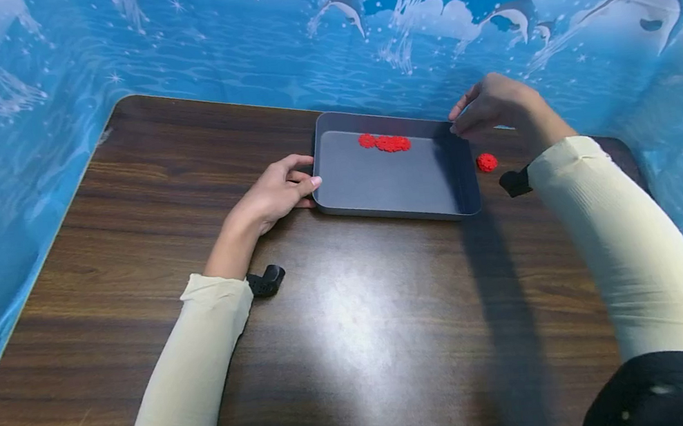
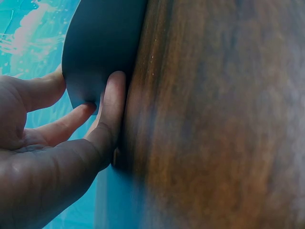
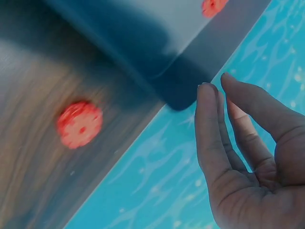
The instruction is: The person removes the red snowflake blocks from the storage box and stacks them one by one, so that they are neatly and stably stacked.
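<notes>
A grey rectangular tray (image 1: 385, 181) rests on the wooden table. My left hand (image 1: 277, 190) holds its left side, thumb at the rim; in the left wrist view the fingers (image 2: 116, 90) lie against the outer wall, low by the tabletop. Over the tray's far right corner is my right hand (image 1: 495, 105), thumb and fingertips near each other with nothing between them. Inside the tray, towards the back, lies a row of small red scalloped pieces (image 1: 392, 143). One more red piece (image 1: 487, 162), round with a small dark centre (image 3: 80, 125), lies on the table just right of the tray.
The wooden table (image 1: 134, 262) stretches in front and to the left. Blue cloth (image 1: 224, 52) printed with dolphins hangs behind it and along both sides. A black wrist mount (image 1: 266, 281) sticks out from the left sleeve, another (image 1: 515, 182) from the right.
</notes>
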